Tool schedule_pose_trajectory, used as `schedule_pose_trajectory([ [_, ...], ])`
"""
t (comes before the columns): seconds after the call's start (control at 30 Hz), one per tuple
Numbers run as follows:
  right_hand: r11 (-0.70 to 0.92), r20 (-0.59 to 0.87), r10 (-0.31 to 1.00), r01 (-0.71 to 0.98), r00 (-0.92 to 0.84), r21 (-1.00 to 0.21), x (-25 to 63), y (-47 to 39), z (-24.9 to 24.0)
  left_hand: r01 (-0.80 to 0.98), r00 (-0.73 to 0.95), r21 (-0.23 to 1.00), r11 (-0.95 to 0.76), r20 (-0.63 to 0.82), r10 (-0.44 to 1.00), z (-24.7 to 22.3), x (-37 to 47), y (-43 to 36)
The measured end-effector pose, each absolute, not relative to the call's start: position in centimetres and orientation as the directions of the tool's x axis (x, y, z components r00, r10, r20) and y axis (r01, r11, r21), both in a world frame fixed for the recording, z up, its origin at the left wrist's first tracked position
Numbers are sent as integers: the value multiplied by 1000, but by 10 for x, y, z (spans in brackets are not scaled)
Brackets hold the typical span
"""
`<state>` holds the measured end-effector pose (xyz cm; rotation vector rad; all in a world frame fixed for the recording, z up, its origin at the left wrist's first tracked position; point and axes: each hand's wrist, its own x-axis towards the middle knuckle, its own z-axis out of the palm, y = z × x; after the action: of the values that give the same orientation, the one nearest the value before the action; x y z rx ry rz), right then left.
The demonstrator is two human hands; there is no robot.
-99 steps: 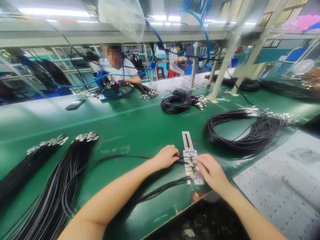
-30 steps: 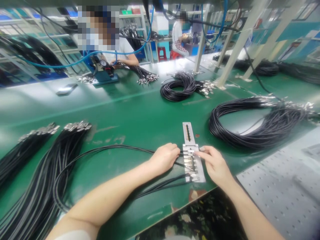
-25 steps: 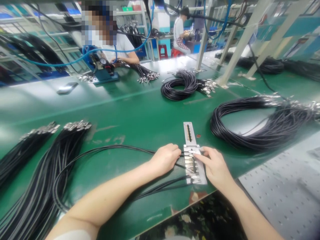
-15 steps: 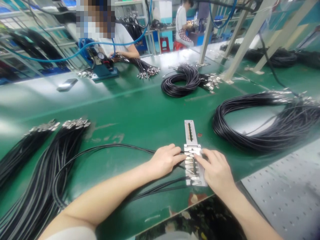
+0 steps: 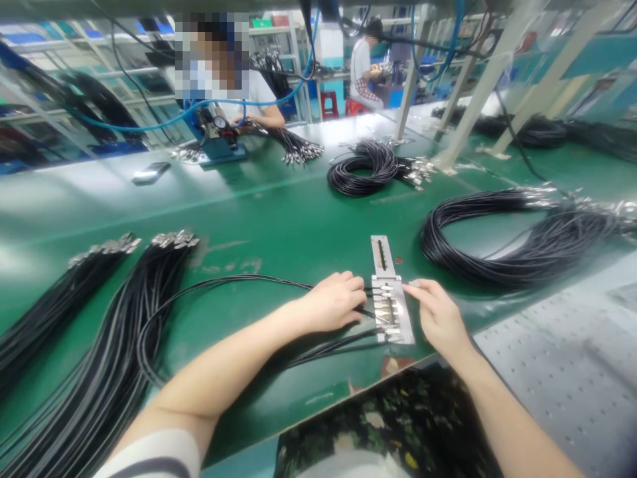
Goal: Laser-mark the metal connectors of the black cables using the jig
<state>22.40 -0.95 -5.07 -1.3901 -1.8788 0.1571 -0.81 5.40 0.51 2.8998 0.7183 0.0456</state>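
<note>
A metal fixture plate (image 5: pixel 405 325) lies on the green table, with several silver cable connectors (image 5: pixel 385 302) set side by side across its slots. Black cables (image 5: pixel 249 275) arch in from the left and pass under my left hand (image 5: pixel 338 302). Its fingers are curled down over them beside the plate's left edge. My right hand (image 5: pixel 440 315) is at the plate's right edge, thumb and forefinger drawn together, the other fingers bent. What lies between those fingertips, if anything, is hidden. More black cables (image 5: pixel 328 348) leave the plate's lower end under my left forearm.
Two bundles of black cables with metal ends (image 5: pixel 172 242) lie at left. Coiled cables (image 5: pixel 448 259) rest at right, with a smaller coil (image 5: pixel 358 176) farther back. Across the table, a person works by a blue machine (image 5: pixel 219 143). A perforated metal surface (image 5: pixel 557 358) borders the right.
My right hand has drawn back from the connectors to the plate's right edge. My left hand has moved slightly left from the connectors. The camera view has shifted a little.
</note>
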Motion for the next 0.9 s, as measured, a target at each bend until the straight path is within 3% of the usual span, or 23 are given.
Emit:
schedule_pose_trajectory([
  [0.1, 386, 529, 847, 742, -51, -547, 223, -17, -50, 461, 887, 108, -881, -20, 462, 2, -8, 54],
  [0.23, 382, 536, 844, 734, -29, -562, 223, -20, -51, 592, 773, 259, -763, 85, 629, -6, -2, 55],
  [0.33, 381, 519, 852, 753, -61, -536, 222, -19, -52, 664, 704, 269, -698, 91, 704, -14, 1, 53],
  [0.47, 394, 492, 860, 791, -137, -468, 222, -19, -53, 656, 733, 162, -737, 95, 673, -24, 4, 50],
  [0.63, 449, 504, 833, 812, -229, -373, 221, -19, -51, 562, 807, 16, -827, 208, 553, -28, 7, 45],
  [0.9, 470, 503, 817, 830, -280, -302, 219, -19, -49, 518, 831, 3, -856, 235, 504, -31, 9, 43],
])
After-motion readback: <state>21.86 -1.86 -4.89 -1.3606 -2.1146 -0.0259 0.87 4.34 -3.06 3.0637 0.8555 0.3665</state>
